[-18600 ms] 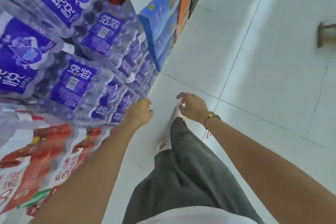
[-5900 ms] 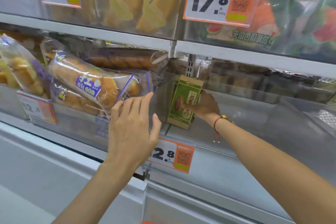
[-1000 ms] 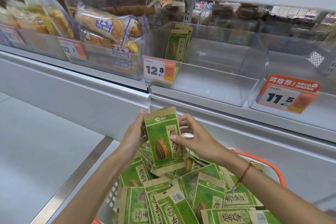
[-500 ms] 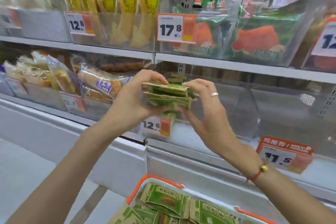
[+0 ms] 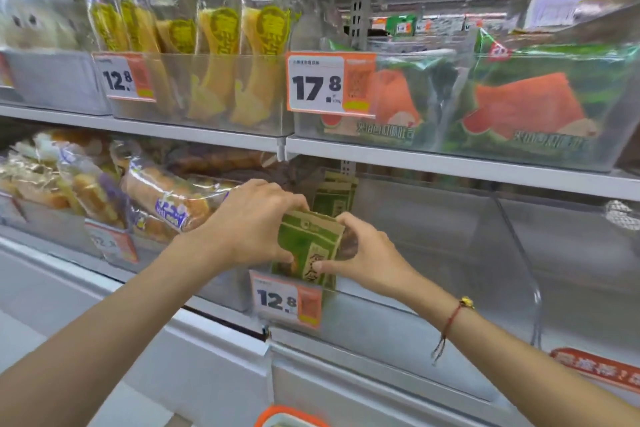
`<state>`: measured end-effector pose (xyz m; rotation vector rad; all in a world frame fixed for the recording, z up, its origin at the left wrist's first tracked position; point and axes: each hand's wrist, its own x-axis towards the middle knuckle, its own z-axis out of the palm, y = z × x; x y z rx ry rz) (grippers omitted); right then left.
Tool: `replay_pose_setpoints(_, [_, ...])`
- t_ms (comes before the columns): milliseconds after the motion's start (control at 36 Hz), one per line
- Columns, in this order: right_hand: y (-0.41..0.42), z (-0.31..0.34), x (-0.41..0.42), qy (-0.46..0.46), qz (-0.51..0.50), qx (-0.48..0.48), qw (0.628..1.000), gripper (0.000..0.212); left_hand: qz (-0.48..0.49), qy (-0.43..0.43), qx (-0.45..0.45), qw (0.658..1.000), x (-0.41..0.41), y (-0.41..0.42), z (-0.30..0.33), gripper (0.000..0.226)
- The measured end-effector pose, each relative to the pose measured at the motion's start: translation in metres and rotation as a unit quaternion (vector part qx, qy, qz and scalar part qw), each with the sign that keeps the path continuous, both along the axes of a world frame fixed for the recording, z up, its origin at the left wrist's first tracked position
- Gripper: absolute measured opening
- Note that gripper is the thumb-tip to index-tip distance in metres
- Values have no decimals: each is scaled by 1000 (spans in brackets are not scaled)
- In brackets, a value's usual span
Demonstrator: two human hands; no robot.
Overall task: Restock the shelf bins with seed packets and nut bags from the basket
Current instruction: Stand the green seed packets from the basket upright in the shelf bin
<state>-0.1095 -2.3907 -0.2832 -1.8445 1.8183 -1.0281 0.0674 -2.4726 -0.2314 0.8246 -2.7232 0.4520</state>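
I'm gripping the green seed packets (image 5: 308,246) upright, long axis vertical, between my left hand (image 5: 252,222) and right hand (image 5: 367,253), fingers curled round both sides.

Matte paper-looking seed packets (image 5: 308,246) go in a clear, glossy plastic bin (image 5: 433,253); bread bags (image 5: 166,204) are shiny plastic film, shelf edge (image 5: 450,166) smooth white.

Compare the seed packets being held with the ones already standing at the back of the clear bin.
The held seed packets sit at the clear bin front, gripped by the left hand and right hand; the rear seed packets stand free against the back. The held ones tilt; the rear ones stand upright. Both are green and tan.
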Motion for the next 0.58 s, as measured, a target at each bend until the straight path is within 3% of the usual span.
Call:
replay_pose_setpoints(139, [-18, -1, 5, -73, 12, 82, 994, 45, -7, -71, -21, 997, -7, -11, -5, 67])
replay_pose_setpoints(278, [-27, 10, -23, -152, 132, 266, 943, 46, 12, -131, 24, 991, -8, -15, -4, 55])
replay_pose_setpoints(361, [-39, 9, -43, -183, 53, 334, 923, 48, 24, -140, 39, 989, -7, -18, -4, 53])
replay_pose_setpoints(444, [-53, -8, -47, -92, -77, 362, 924, 31, 25, -144, 50, 988, -9, -18, -5, 53])
replay_pose_setpoints(500, [-61, -19, -41, -47, -88, 401, 911, 33, 21, -145, 51, 988, -13, -18, -4, 56])
replay_pose_setpoints(583, [-73, -28, -30, -91, -91, 409, 903, 26, 19, -147, 43, 988, -19, -18, -6, 59])
